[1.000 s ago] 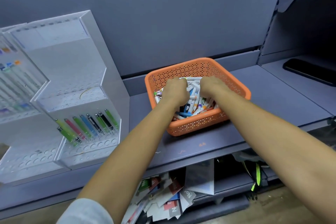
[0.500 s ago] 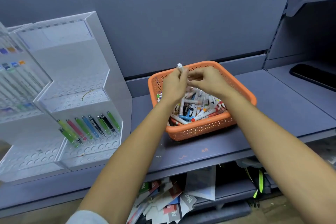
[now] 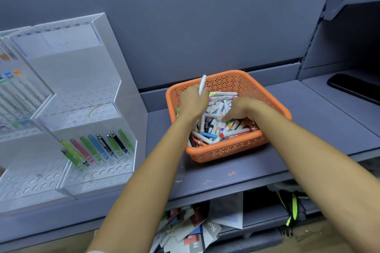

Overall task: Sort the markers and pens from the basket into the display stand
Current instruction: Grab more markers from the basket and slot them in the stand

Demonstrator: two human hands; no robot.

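Basket: one, orange, heaped pens
Left hand: clenched round one white pen
Right hand: in basket, fingers hidden, grip unclear
Stand: about nine slotted pens

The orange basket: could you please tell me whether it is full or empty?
Fairly full: heaped markers cover the floor of the basket.
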